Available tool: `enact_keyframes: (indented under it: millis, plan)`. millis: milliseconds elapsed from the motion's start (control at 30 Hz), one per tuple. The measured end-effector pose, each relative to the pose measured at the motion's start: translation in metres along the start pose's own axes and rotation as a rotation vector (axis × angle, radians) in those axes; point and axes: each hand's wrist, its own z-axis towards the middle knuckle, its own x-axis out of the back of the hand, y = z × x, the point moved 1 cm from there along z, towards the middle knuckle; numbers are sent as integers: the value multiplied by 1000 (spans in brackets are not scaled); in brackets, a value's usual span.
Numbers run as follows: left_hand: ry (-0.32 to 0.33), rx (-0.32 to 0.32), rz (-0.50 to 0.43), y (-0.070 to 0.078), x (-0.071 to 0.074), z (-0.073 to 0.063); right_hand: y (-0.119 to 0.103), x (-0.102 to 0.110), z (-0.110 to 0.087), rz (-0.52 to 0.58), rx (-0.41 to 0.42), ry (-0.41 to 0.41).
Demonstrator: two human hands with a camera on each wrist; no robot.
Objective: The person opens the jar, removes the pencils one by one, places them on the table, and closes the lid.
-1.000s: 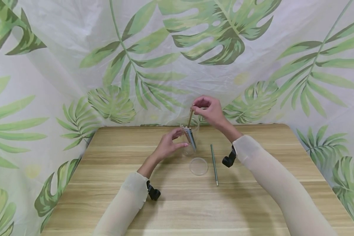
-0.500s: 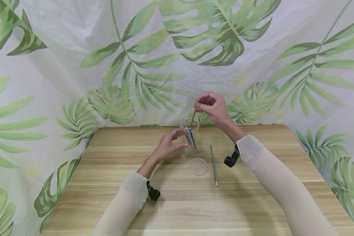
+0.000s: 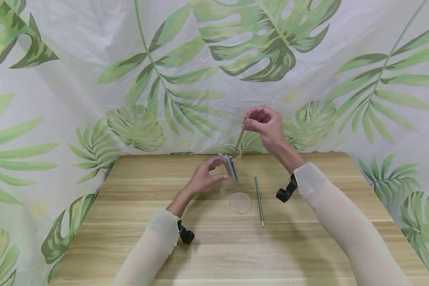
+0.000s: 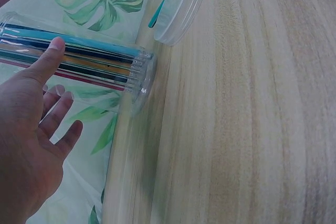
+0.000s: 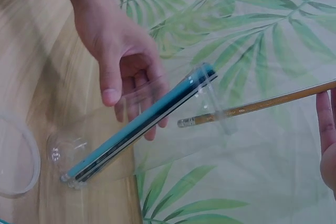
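A clear plastic jar stands near the back of the table, with several pencils leaning inside it. My left hand holds the jar from its left side, thumb along the near wall and fingers behind. Above and right of the jar, my right hand pinches a yellow-brown pencil near its upper end. That pencil slants down into the jar's mouth. Its metal-banded eraser end is inside the rim in the right wrist view, apart from the blue and dark pencils.
In front of the jar a round clear lid lies flat on the wooden table. To the lid's right lies a dark green pencil. A leaf-patterned cloth hangs behind the table's back edge.
My right hand has moved up and to the right, drawing the yellow-brown pencil further out of the jar. The left hand and jar stay in place.
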Motion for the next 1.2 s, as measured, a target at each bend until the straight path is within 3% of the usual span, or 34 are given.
enact_keyframes:
  millis: [467,867,1200]
  plan:
    - [-8,-12,-4,-2,0,1,-32,2,5,218,60,63]
    - [-19,-11,15,0,1,1,-57,14,2,371,54,78]
    - [-17,-23,15,1,1,0,-70,24,-10,368,29,45]
